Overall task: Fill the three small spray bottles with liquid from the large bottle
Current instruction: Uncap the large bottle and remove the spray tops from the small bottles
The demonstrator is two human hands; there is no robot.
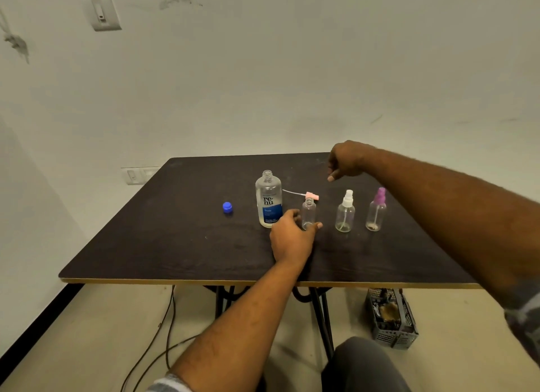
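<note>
Behind left hand (290, 239), uncapped bottle (309, 211) base.

Head view of an indoor scene under soft, diffuse light, moderately dim, with a grey-green cast on the wall (263, 70). Shadows are faint and soft-edged: a weak one lies on the dark desk (160, 231) beside the left hand (292, 239). The label of the large bottle (268, 200) and the small bottle (309, 213) in that hand's grip are sharp; the right hand (347, 160) is slightly blurred. Wide-angle distortion bows the desk's near edge and enlarges the right forearm (453, 216) toward the frame border.
</note>
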